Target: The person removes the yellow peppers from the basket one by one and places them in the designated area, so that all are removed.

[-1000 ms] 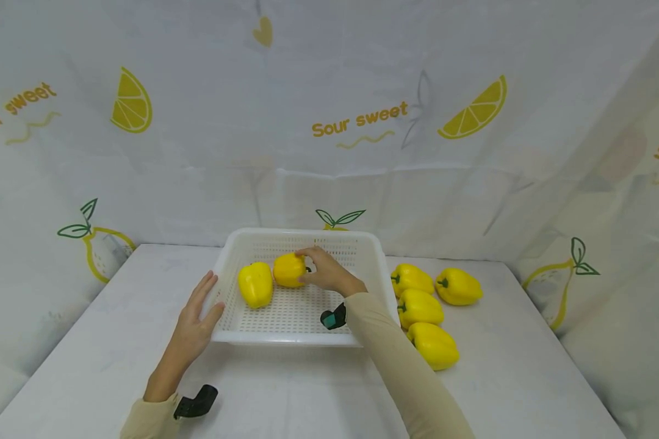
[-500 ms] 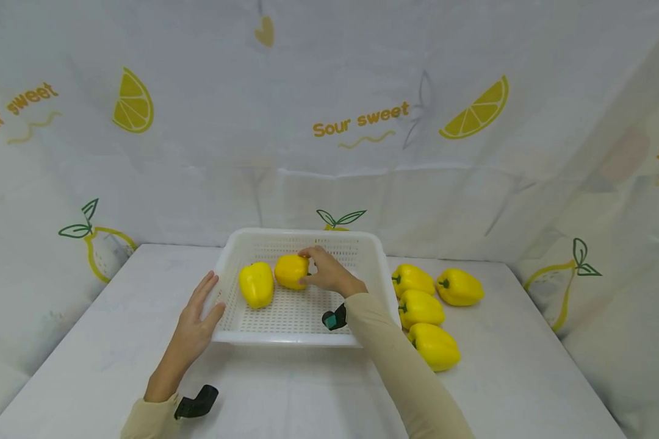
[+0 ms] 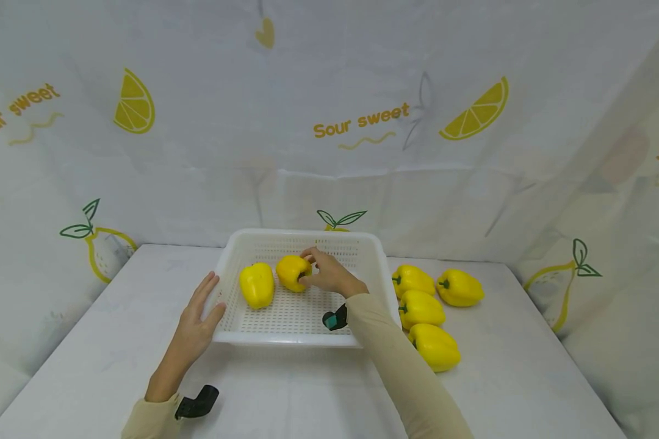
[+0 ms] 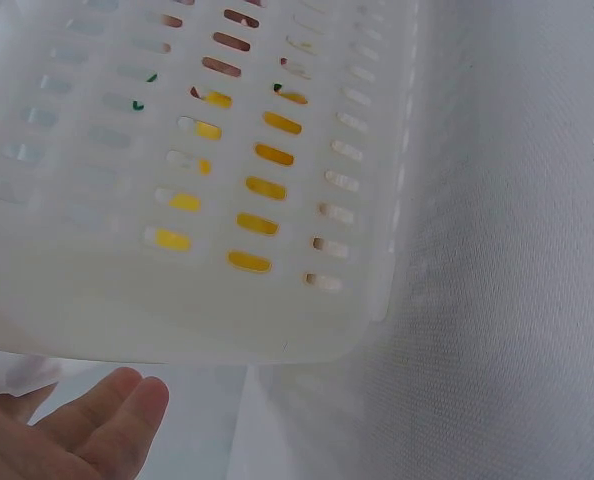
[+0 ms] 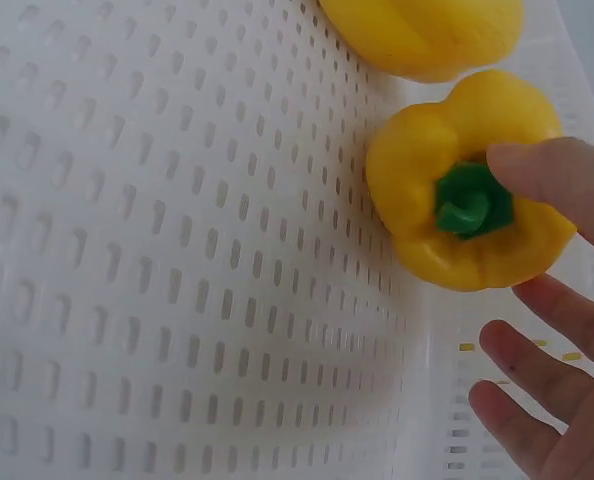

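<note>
A yellow bell pepper (image 3: 291,272) with a green stem (image 5: 467,205) lies in the white basket (image 3: 285,339). My right hand (image 3: 329,272) reaches in and holds this pepper at its stem end. In the right wrist view, the thumb lies over the pepper beside the stem and the index fingertip is at the opposite edge, while the other fingers spread away from it. Left of it lies a second yellow bell pepper (image 3: 256,285). My left hand (image 3: 194,326), fingers extended, rests at the basket's left rim; in the left wrist view its fingertips show beside the rim.
Several yellow bell peppers (image 3: 421,308) lie on the white-covered table (image 3: 505,366) right of the basket, one (image 3: 460,287) set a little apart. A white curtain (image 3: 225,152) with lemon prints hangs behind the table.
The pepper at my right hand has turned, so its stem end faces nearer to me, and it has shifted slightly right. My left hand stays at the rim.
</note>
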### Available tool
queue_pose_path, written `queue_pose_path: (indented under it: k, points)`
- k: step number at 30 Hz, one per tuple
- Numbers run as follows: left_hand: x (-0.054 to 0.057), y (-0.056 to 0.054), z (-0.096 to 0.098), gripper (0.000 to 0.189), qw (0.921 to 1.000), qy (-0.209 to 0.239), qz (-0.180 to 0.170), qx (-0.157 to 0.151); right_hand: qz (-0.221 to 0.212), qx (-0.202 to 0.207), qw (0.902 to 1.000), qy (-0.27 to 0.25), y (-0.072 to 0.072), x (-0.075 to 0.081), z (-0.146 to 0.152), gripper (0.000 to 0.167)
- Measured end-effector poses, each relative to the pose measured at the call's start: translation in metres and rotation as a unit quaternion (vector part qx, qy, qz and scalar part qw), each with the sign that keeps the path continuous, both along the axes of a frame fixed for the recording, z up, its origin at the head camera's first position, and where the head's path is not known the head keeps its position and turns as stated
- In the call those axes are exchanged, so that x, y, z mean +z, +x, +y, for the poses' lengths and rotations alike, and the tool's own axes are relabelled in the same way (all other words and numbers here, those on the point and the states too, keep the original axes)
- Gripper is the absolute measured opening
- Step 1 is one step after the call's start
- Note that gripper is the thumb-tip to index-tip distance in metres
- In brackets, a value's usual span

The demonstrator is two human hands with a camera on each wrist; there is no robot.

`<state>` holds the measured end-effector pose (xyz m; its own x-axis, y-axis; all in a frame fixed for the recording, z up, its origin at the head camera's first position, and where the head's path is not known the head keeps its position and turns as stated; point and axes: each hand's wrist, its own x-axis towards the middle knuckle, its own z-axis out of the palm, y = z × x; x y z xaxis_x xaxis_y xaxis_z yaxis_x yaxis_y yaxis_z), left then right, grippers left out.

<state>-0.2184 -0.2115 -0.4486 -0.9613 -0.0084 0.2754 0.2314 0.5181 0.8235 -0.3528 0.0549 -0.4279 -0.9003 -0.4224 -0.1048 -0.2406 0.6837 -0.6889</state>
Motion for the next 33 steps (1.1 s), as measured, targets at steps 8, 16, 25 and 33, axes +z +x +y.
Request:
queue_pose_path:
  k: [8, 16, 25, 33]
  points:
    - [0.0002, 0.0004, 0.0005, 0.059, 1.0000, -0.005, -0.003, 0.004, 0.028, 0.060, 0.9978, 0.011, -0.0010, -0.0028, 0.0010, 0.067]
    - [0.0003, 0.0010, 0.0008, 0.059, 1.0000, -0.005, -0.001, 0.005, 0.026, 0.043, 0.9987, 0.008, 0.0006, -0.0002, 0.0012, 0.061]
    - [-0.0007, 0.0005, 0.0002, 0.058, 1.0000, -0.004, 0.004, 0.003, 0.037, 0.011, 0.9992, 0.011, 0.0010, 0.0009, 0.0009, 0.050]
    - [0.0002, 0.0018, 0.0007, 0.058, 1.0000, -0.002, 0.002, 0.004, 0.030, 0.004, 0.9995, 0.008, 0.0022, 0.0024, 0.0003, 0.050]
